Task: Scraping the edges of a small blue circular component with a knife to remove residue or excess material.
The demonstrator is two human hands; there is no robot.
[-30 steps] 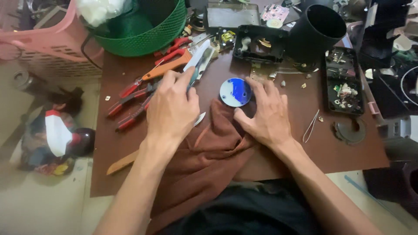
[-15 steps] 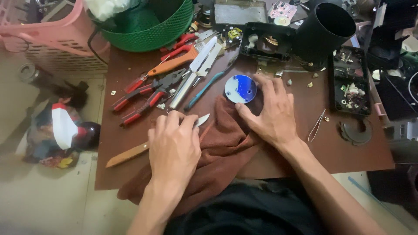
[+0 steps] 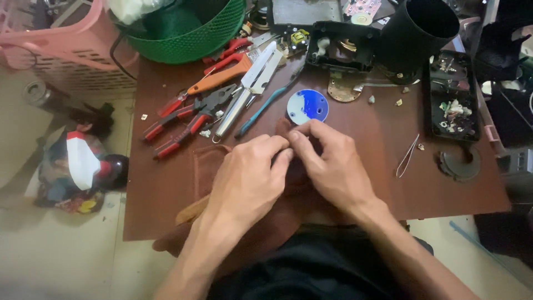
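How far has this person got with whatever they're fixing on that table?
Taking apart looks done: an opened black casing and a blue disc lie loose, with small parts in a black tray. In hand: the left hand and right hand meet fingertip to fingertip over a brown cloth; what they pinch is hidden. Nothing looks reassembled yet; pliers and tweezers lie unused.

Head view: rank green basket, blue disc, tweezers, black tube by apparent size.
1. green basket, cut off by the frame
2. black tube, also cut off
3. blue disc
4. tweezers, longer than the disc but far thinner, so that order is unsure
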